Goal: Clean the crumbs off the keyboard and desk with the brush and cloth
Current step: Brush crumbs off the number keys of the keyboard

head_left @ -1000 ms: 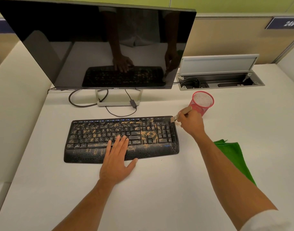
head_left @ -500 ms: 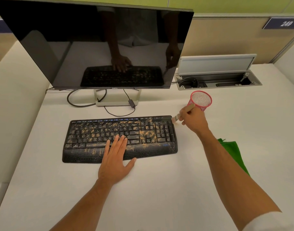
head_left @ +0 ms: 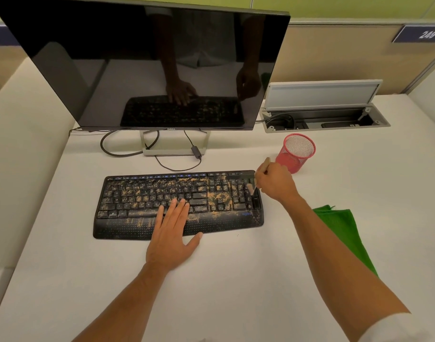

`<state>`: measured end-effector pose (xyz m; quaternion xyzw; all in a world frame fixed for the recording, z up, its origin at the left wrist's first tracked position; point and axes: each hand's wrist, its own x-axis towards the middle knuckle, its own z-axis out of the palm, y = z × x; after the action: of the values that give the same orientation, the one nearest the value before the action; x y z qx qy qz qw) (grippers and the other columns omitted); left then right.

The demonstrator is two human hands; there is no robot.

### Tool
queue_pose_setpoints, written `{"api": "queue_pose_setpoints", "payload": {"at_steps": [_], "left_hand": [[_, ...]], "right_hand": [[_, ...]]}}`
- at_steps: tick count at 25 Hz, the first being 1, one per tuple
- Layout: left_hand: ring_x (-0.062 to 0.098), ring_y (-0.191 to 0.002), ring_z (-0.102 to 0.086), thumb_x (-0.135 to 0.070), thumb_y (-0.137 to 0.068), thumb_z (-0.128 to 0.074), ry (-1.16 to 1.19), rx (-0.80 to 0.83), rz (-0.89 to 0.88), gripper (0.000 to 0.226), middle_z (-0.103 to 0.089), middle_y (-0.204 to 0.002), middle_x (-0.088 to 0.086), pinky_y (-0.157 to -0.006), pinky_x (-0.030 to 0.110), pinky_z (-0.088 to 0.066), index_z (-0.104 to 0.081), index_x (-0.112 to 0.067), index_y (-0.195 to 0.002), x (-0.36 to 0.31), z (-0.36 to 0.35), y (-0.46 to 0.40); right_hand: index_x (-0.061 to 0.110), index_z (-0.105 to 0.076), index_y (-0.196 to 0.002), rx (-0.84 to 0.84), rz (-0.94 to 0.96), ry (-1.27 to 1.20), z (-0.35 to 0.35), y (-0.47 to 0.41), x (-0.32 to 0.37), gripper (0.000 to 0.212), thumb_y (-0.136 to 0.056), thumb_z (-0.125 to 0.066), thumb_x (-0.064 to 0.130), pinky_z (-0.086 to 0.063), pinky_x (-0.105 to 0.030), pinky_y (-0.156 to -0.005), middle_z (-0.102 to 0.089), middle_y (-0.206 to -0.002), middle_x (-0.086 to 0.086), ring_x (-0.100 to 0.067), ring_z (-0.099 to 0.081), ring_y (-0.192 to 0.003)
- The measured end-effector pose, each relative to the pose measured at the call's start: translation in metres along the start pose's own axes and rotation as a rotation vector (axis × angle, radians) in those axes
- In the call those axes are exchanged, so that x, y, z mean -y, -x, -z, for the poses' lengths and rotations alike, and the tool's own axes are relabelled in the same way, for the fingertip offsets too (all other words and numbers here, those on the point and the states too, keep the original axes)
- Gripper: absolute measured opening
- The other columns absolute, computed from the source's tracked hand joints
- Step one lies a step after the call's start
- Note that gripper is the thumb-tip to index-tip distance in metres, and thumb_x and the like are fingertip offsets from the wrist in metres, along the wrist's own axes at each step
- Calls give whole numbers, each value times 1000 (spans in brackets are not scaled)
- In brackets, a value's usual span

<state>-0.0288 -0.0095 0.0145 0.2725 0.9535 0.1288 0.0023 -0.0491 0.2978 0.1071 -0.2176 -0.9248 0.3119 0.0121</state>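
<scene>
bristly brush [head_left: 251, 187], crumb-speckled flat keyboard [head_left: 137, 193]

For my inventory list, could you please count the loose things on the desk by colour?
Black: 2, the keyboard and the monitor
Pink: 1, the mesh cup
Green: 1, the cloth
Tan: 1, the brush, in the right hand
Total: 5

The brush [head_left: 251, 187], gripped in the right hand [head_left: 275, 185], has been brought from the 3 o'clock edge of the keyboard [head_left: 142, 193] onto its number-pad keys, bristles now lowered among the crumbs [head_left: 218, 197] there.
</scene>
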Motion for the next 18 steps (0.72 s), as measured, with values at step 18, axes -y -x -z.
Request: {"api": "queue_pose_setpoints", "payload": {"at_steps": [18], "left_hand": [[15,-152,0,-66,-93,-31,-5,6,0,82,-16,-164,-1,-123,45,1,-23,-14,-156,0,0,0]], "right_hand": [[8,-68,-65,-2,-39,-112,16,17,-10,49,-100,-39,27,-57,-32,-59,-70,-61,-3,-16,-68,-52]]}}
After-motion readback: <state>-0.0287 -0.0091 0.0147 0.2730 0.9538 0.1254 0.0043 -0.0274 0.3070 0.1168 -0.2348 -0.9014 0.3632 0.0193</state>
